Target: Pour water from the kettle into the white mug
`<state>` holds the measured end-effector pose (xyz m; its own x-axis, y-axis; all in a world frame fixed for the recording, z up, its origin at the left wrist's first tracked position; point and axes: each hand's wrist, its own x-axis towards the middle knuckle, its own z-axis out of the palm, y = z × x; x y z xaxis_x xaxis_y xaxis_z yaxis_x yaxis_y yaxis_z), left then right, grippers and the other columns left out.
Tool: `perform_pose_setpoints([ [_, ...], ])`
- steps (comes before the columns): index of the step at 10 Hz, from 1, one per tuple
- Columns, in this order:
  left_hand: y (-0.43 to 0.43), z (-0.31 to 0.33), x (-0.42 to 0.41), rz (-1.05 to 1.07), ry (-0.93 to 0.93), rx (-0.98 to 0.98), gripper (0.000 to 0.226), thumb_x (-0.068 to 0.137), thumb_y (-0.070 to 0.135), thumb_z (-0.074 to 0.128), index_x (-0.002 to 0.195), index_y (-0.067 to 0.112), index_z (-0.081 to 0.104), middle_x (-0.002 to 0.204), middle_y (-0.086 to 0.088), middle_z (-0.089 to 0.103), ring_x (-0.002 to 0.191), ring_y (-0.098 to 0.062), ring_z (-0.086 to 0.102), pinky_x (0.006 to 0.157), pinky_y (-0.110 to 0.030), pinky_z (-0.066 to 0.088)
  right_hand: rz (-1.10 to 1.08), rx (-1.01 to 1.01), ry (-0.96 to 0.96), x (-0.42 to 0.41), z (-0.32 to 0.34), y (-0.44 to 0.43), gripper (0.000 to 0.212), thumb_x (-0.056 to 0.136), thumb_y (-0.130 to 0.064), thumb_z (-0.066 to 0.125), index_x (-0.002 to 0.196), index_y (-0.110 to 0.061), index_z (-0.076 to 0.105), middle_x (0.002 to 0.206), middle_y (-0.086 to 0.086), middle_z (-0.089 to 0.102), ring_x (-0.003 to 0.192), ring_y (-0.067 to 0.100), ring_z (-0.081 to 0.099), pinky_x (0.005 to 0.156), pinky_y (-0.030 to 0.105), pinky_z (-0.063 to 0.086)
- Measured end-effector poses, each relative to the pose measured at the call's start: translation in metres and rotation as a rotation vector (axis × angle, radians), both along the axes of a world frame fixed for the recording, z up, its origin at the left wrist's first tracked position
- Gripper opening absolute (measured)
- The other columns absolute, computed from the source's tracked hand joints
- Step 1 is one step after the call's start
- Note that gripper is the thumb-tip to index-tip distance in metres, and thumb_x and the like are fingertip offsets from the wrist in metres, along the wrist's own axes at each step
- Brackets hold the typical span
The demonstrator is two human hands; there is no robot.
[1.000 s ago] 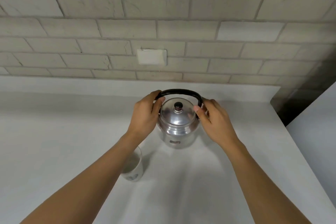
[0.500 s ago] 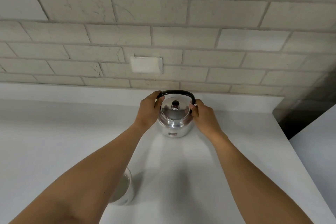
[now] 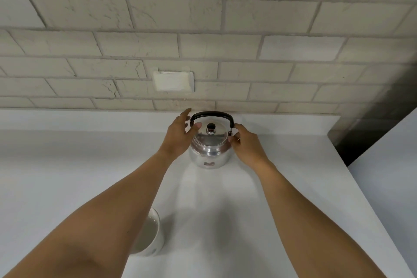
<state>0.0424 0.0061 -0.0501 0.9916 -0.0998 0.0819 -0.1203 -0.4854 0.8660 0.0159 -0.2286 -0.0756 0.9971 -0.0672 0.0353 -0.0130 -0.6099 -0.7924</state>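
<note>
A shiny metal kettle (image 3: 209, 153) with a black arched handle and a black lid knob stands upright on the white counter (image 3: 67, 176), close to the brick wall. My left hand (image 3: 178, 136) is at the kettle's left side, fingers spread apart, thumb by the lid and the handle's left end. My right hand (image 3: 247, 145) is at its right side, fingertips curled on the base of the handle. The white mug (image 3: 152, 236) stands near me on the counter, mostly hidden under my left forearm; its inside looks pale and I cannot tell the water level.
A white wall plate (image 3: 173, 81) sits in the brick wall behind the kettle. The counter ends at a dark gap (image 3: 365, 133) on the right, with another white surface (image 3: 392, 178) beyond it.
The kettle now stands farther from me, nearer the wall, and the mug has dropped low in view. My left hand's fingers have opened off the handle; my right hand stays on it.
</note>
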Motion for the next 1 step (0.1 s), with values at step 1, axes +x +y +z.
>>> perform_pose_setpoints([
  [1, 0.0063, 0.0092, -0.0064, 0.072, -0.113, 0.035, 0.066, 0.105, 0.045, 0.06, 0.162, 0.018, 0.04, 0.156, -0.013, 0.052, 0.143, -0.029, 0.052, 0.115, -0.036, 0.042, -0.054, 0.042, -0.036, -0.0168, 0.0082, 0.0012, 0.05, 0.101, -0.023, 0.062, 0.149, -0.023, 0.048, 0.1, -0.003, 0.066, 0.093, 0.016, 0.066, 0.077, 0.018, 0.044],
])
